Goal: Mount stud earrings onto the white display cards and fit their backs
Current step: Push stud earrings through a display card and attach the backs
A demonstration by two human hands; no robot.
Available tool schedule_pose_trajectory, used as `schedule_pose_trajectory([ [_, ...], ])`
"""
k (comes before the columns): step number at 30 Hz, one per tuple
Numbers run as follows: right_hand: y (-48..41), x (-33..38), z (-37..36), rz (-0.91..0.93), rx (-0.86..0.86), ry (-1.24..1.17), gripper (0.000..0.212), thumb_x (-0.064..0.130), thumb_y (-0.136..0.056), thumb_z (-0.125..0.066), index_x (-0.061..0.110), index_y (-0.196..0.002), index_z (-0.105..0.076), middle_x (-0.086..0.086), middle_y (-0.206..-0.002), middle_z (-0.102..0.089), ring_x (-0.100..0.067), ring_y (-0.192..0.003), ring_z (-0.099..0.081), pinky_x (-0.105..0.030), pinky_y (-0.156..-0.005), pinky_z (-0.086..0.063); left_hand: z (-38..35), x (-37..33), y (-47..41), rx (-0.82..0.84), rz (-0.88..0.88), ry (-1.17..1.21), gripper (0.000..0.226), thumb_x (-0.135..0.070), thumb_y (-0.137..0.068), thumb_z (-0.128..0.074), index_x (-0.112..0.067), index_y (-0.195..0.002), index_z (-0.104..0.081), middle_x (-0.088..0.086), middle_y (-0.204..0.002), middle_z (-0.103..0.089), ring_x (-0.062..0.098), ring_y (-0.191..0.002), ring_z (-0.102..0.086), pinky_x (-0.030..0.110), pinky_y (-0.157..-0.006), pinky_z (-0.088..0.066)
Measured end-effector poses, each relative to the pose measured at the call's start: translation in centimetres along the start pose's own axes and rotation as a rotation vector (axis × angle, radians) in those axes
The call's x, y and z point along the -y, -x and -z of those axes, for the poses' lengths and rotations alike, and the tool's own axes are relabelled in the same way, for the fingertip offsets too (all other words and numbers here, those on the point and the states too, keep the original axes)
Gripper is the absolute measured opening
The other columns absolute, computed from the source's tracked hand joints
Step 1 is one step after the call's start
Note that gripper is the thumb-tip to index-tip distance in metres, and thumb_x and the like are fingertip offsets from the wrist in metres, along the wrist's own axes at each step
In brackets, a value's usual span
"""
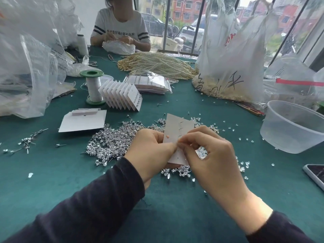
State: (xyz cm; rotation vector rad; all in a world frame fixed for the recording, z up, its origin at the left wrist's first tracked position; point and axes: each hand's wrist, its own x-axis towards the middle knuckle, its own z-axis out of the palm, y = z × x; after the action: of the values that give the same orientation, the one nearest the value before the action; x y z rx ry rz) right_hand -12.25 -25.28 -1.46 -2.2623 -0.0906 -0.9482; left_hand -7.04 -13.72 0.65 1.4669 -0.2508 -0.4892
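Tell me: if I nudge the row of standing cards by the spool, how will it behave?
The cards look thin and stand on edge, each leaning on the next, so a nudge would probably topple them like dominoes. They look light, so they should shift easily on the cloth. The spool beside them might block one end.

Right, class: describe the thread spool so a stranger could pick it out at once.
On the green table, left of middle, a row of white cards stands fanned like an accordion. The spool stands upright just left of that row. Its round green ends and white thread set it apart from the plain white cone farther back.
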Motion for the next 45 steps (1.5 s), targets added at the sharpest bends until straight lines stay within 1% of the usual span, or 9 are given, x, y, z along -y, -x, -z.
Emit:
schedule_pose_trajectory([
  [16, 0.3, 0.5, 0.1, 0.025, -0.035, 0.085, 0.003, 0.005, -0.071, -0.063, 0.007, -0.069, -0.065, -0.001, -0.068, -0.061, -0.012, -0.062, -0.055, -0.026, -0.061, -0.045, 0.1, 0.5, -0.3, -0.016, -0.07, -0.111, 0.025, 0.007, -0.079, -0.057, -0.004, -0.059, -0.067, 0.007, -0.056, -0.064, 0.011, -0.045, -0.059, 0.025, -0.046, -0.054],
  [20, 0.4, 0.5, -0.1, 0.028, -0.009, 0.09, 0.004, 0.006, -0.072, -0.062, 0.008, -0.07, -0.065, 0.0, -0.07, -0.062, -0.01, -0.063, -0.054, -0.024, -0.063, -0.046, 0.1, 0.7, -0.2, -0.035, -0.15, -0.188, 0.009, -0.002, -0.069, -0.064, 0.003, -0.065, -0.068, 0.025, -0.072, -0.069, 0.02, -0.052, -0.062, 0.032, -0.052, -0.056],
  [25, 0.4, 0.4, -0.2, 0.042, -0.005, 0.117, 0.004, 0.006, -0.074, -0.061, 0.007, -0.071, -0.064, -0.001, -0.071, -0.061, -0.014, -0.064, -0.056, -0.025, -0.064, -0.046, 0.0, 0.8, -0.3, -0.049, -0.178, -0.251, 0.029, -0.016, -0.061, -0.059, 0.011, -0.071, -0.065, 0.034, -0.08, -0.065, 0.025, -0.061, -0.06, 0.048, -0.061, -0.058],
  [29, 0.3, 0.4, -0.1, 0.065, -0.012, 0.109, 0.003, 0.004, -0.075, -0.06, 0.006, -0.074, -0.062, -0.002, -0.074, -0.06, -0.016, -0.068, -0.055, -0.027, -0.065, -0.046, 0.0, 0.8, -0.4, -0.001, -0.117, -0.151, 0.016, 0.0, -0.081, -0.058, 0.001, -0.068, -0.069, 0.011, -0.064, -0.066, 0.013, -0.049, -0.061, 0.027, -0.047, -0.054],
  [32, 0.0, 0.1, 0.6, 0.038, -0.082, 0.045, 0.005, 0.004, -0.078, -0.059, 0.009, -0.077, -0.06, 0.001, -0.076, -0.057, -0.009, -0.072, -0.054, -0.018, -0.068, -0.045, 0.3, -0.2, -0.4, 0.171, -0.046, -0.006, 0.023, -0.031, -0.071, -0.069, -0.009, -0.065, -0.072, 0.005, -0.062, -0.068, 0.015, -0.052, -0.064, 0.024, -0.047, -0.053],
  [34, -0.3, -0.1, 1.2, -0.028, -0.151, -0.016, 0.007, 0.006, -0.081, -0.057, 0.012, -0.079, -0.058, 0.004, -0.08, -0.056, -0.003, -0.077, -0.053, -0.011, -0.07, -0.044, 1.1, -1.1, -0.6, 0.254, -0.034, 0.033, 0.037, -0.047, -0.065, -0.061, -0.012, -0.067, -0.073, 0.005, -0.065, -0.07, 0.017, -0.058, -0.065, 0.023, -0.051, -0.053],
  [37, -0.7, -0.5, 1.9, -0.166, -0.222, -0.105, 0.017, 0.005, -0.086, -0.059, 0.021, -0.079, -0.056, 0.005, -0.087, -0.057, -0.005, -0.082, -0.056, -0.01, -0.07, -0.044, 2.8, -1.3, -1.5, 0.037, -0.252, -0.463, 0.011, -0.027, -0.081, -0.063, -0.02, -0.087, -0.07, -0.006, -0.069, -0.069, 0.009, -0.061, -0.058, 0.013, -0.053, -0.045],
  [39, -0.8, -0.6, 2.2, -0.248, -0.248, -0.161, 0.022, 0.006, -0.087, -0.059, 0.026, -0.078, -0.056, -0.001, -0.088, -0.06, -0.012, -0.082, -0.058, -0.013, -0.07, -0.045, 3.7, -1.3, -1.6, -0.079, -0.347, -0.862, 0.013, -0.022, -0.081, -0.066, -0.026, -0.092, -0.07, -0.016, -0.072, -0.061, -0.001, -0.058, -0.049, 0.008, -0.055, -0.037],
  [45, -0.9, -0.6, 2.5, -0.341, -0.251, -0.245, 0.016, 0.01, -0.087, -0.06, 0.024, -0.079, -0.058, -0.003, -0.081, -0.063, -0.017, -0.076, -0.063, -0.012, -0.063, -0.046, 3.5, -0.5, -1.4, 0.083, -0.323, -1.286, 0.024, -0.033, -0.078, -0.068, -0.026, -0.101, -0.067, -0.009, -0.089, -0.057, 0.008, -0.087, -0.049, 0.017, -0.078, -0.035],
])
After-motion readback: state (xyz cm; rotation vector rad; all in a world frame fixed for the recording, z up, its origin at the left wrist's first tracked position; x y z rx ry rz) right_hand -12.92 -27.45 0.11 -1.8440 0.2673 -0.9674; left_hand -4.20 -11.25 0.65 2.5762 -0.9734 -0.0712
